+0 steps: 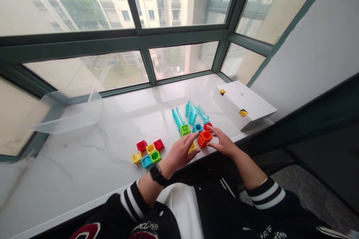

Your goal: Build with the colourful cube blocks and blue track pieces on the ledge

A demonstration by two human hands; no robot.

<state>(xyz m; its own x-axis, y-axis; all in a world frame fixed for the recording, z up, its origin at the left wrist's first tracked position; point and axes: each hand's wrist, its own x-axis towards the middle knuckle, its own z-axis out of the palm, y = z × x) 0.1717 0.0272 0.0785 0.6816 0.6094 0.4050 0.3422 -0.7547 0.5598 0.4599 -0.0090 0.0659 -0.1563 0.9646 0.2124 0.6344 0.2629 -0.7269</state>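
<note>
My left hand (182, 151) reaches over the near edge of the white marble-patterned sill with its fingers stretched out. Partly under it lies a yellow block (192, 147), and a green block (185, 130) stands just beyond its fingers. An orange block (204, 139) stands between my two hands. My right hand (223, 142) is beside that block, thumb and fingers apart; whether they touch it I cannot tell. Behind it are a blue block (198, 128) and a red block (208, 126), the red one partly hidden by my right fingers.
Clear teal track pieces (191, 112) lie beyond the blocks. Left of my hands sits a group of red, yellow, blue and green blocks (150, 148). A clear plastic bin (70, 114) stands at the far left, a white box (244, 102) at the right. Windows border the sill.
</note>
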